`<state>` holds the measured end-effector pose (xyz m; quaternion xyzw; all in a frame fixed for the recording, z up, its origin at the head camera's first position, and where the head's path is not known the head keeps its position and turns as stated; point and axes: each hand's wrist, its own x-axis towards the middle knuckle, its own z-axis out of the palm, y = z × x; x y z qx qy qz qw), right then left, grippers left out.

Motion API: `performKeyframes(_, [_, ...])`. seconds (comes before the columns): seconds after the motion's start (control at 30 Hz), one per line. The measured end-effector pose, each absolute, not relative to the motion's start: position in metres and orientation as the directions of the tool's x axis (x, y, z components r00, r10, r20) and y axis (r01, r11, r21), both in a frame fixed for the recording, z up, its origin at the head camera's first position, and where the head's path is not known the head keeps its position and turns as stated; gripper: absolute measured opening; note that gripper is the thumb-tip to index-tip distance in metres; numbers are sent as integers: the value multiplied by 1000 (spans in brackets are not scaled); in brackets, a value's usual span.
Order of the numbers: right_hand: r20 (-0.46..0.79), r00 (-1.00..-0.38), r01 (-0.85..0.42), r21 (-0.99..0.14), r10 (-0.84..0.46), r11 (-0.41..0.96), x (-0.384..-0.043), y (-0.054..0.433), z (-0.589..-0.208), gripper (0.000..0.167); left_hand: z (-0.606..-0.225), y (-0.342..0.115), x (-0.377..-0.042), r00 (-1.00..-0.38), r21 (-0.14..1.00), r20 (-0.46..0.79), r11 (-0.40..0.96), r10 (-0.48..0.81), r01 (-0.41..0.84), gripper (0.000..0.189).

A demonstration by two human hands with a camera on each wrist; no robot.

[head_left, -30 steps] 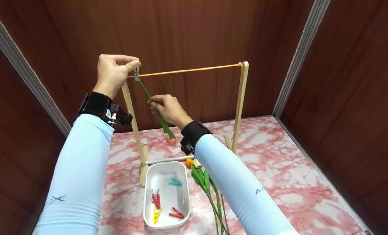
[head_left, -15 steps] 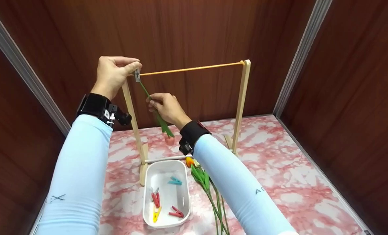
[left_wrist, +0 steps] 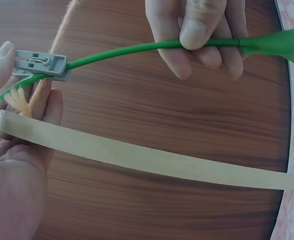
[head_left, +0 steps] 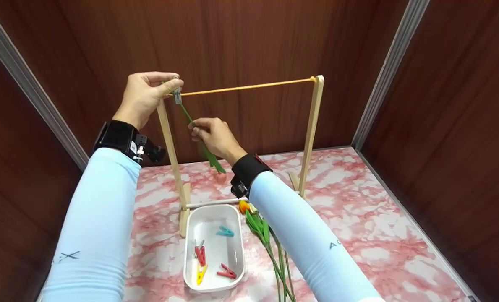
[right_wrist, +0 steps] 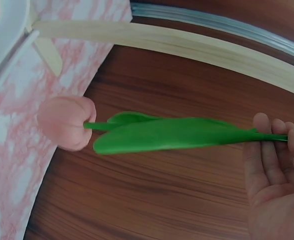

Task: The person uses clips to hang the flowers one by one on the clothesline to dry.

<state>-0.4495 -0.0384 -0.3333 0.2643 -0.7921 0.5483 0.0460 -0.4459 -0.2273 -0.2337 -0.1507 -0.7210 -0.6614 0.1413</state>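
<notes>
My left hand (head_left: pixel 142 96) pinches a grey clothespin (left_wrist: pixel 42 64) at the left end of the orange cord (head_left: pixel 245 87). In the left wrist view the clothespin sits across both the cord and the green stem, whose end pokes out beyond it. Lower down, my right hand (head_left: pixel 216 136) holds the stem between thumb and fingers. The pink tulip (right_wrist: pixel 67 122) hangs head down from that stem, its long green leaf (right_wrist: pixel 167 136) below the right hand. Beside the left hand rises the frame's left wooden post (head_left: pixel 170 147).
A white basin (head_left: pixel 241 251) holds red, yellow and teal clothespins (head_left: pixel 225 231). Several tulips (head_left: pixel 257 226), one orange and one white, lie to its right under my right forearm. The right post (head_left: pixel 311 138) stands behind, with brown panels around the marbled tabletop (head_left: pixel 367 218).
Both hands stay nearly in place on the clothespin and stem. The left thumb and fingers have shifted slightly, and the stem's end now shows past the left hand. The head view has drifted a little.
</notes>
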Motion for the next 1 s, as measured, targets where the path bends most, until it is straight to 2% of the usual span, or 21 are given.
performKeyframes(0.27, [344,-865,-453,-848,-365,274,-448,-37,-333,19,-234,-231,-444,-924,921,378,75,57,381,27])
performKeyframes(0.73, [367,-859,-471,-840,-357,269,-446,-40,-329,18,-231,-226,-444,-906,905,417,118,-69,408,22])
performKeyframes(1.0, [396,-848,-497,-824,-352,271,-447,-44,-326,17,-236,-224,-444,-904,906,424,40,-54,422,19])
